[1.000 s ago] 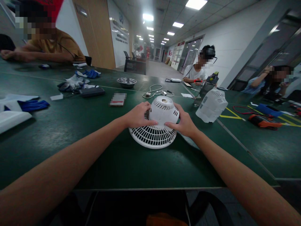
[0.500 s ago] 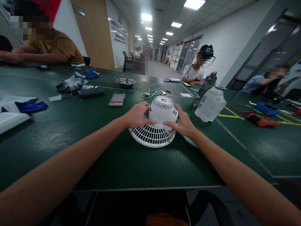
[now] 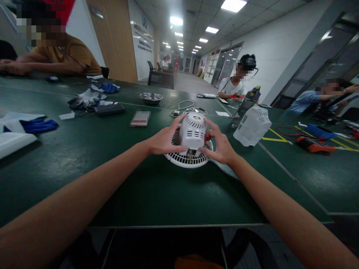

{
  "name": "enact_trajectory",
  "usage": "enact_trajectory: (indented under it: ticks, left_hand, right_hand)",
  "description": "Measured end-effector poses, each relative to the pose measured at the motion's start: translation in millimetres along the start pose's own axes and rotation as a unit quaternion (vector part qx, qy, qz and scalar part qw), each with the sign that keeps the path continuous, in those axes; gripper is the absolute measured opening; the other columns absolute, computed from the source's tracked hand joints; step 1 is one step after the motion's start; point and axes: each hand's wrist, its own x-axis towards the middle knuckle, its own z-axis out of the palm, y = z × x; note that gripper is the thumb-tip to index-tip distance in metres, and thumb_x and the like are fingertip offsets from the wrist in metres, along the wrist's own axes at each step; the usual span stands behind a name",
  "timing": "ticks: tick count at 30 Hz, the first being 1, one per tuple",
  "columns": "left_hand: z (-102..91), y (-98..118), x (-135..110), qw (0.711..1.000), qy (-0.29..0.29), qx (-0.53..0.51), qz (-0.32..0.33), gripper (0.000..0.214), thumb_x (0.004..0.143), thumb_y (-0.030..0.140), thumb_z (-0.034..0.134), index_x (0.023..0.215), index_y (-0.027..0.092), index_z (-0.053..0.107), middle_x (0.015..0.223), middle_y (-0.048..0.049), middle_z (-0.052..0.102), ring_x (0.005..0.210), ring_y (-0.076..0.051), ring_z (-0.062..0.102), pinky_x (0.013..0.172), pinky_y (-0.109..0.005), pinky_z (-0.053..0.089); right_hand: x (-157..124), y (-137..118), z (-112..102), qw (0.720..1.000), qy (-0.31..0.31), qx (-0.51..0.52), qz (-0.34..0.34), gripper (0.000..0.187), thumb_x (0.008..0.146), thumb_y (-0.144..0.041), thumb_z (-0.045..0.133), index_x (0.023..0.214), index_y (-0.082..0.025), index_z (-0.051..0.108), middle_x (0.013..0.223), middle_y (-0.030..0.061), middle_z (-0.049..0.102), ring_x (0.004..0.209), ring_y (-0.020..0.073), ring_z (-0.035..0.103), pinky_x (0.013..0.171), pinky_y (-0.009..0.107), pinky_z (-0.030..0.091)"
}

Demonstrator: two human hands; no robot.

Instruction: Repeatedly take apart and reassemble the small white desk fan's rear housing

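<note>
A white fan head lies grille-down on the green table [image 3: 157, 198], its rounded motor housing [image 3: 192, 130] pointing up and its slotted grille [image 3: 183, 160] spread below. Slots and a dark gap with a small brownish part show on the housing's near side. My left hand [image 3: 164, 140] grips the housing from the left, thumb along its lower edge. From the right, my right hand [image 3: 220, 145] holds it with curved fingers and the thumb near that gap. Some fingertips are hidden behind the housing.
Right of the fan stand a white vented plastic part [image 3: 252, 126] and a clear bottle [image 3: 246, 106]. Behind it lie a white cable [image 3: 183, 108] and a steel bowl [image 3: 151, 98]. Gloves [image 3: 86, 99] and a dark case [image 3: 109, 109] lie left, an orange device [image 3: 315, 145] right. Several people sit around.
The fan head has turned between my hands, bringing the housing's slots and the dark gap round to my side. My hands remain on both sides of it.
</note>
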Motion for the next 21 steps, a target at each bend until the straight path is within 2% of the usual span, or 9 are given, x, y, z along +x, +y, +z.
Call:
enact_trajectory:
  ticks: [2, 4, 7, 10, 15, 21]
  left_hand:
    - [2.6, 0, 1, 1.0, 0.01, 0.008, 0.002, 0.129, 0.072, 0.054, 0.081, 0.164, 0.027, -0.005, 0.151, -0.0213, 0.054, 0.133, -0.044, 0.057, 0.112, -0.062, 0.042]
    - [4.3, 1, 2, 1.0, 0.024, 0.017, 0.005, 0.131, 0.07, 0.054, 0.083, 0.163, 0.028, -0.005, 0.148, -0.0206, 0.055, 0.13, -0.044, 0.059, 0.111, -0.062, 0.042]
    - [4.4, 6, 4, 0.999, 0.032, 0.03, 0.011, 0.131, 0.068, 0.054, 0.084, 0.163, 0.027, -0.001, 0.146, -0.0201, 0.056, 0.126, -0.044, 0.062, 0.108, -0.061, 0.045]
    - [3.6, 10, 4, 0.999, 0.016, 0.033, 0.035, 0.131, 0.067, 0.053, 0.084, 0.163, 0.029, -0.001, 0.148, -0.0188, 0.054, 0.125, -0.043, 0.062, 0.108, -0.059, 0.046]
    - [4.8, 13, 5, 0.996, 0.025, 0.048, 0.076, 0.127, 0.066, 0.051, 0.084, 0.162, 0.031, 0.003, 0.16, -0.0192, 0.038, 0.132, -0.044, 0.056, 0.106, -0.057, 0.048]
    - [5.8, 15, 6, 0.997, 0.03, 0.042, 0.053, 0.115, 0.066, 0.051, 0.084, 0.155, 0.029, 0.015, 0.134, -0.0154, 0.061, 0.108, -0.037, 0.069, 0.093, -0.053, 0.055]
  right_hand:
    - [1, 8, 0, 1.0, 0.022, -0.015, -0.014, 0.101, 0.076, -0.055, 0.078, 0.159, -0.033, 0.025, 0.123, 0.0086, 0.066, 0.104, 0.033, 0.065, 0.094, 0.056, 0.056]
    - [2, 14, 0, 0.999, 0.025, -0.002, -0.021, 0.107, 0.073, -0.055, 0.081, 0.16, -0.036, 0.022, 0.144, 0.0098, 0.055, 0.119, 0.036, 0.06, 0.099, 0.058, 0.054]
    - [3, 13, 2, 0.999, -0.01, 0.046, -0.018, 0.116, 0.072, -0.056, 0.082, 0.162, -0.038, 0.011, 0.16, 0.0094, 0.04, 0.132, 0.0384, 0.054, 0.106, 0.06, 0.05]
    - [2, 5, 3, 0.996, -0.04, 0.078, -0.02, 0.12, 0.073, -0.054, 0.082, 0.162, -0.038, 0.004, 0.165, 0.0092, 0.034, 0.139, 0.0392, 0.049, 0.114, 0.062, 0.043]
    - [1, 1, 3, 0.996, -0.036, 0.077, -0.039, 0.119, 0.069, -0.049, 0.085, 0.16, -0.039, 0.01, 0.167, 0.0088, 0.027, 0.144, 0.0394, 0.045, 0.116, 0.06, 0.042]
    - [2, 6, 5, 0.996, -0.028, 0.077, -0.039, 0.113, 0.066, -0.046, 0.086, 0.155, -0.037, 0.018, 0.161, 0.0107, 0.034, 0.139, 0.0386, 0.049, 0.113, 0.059, 0.045]
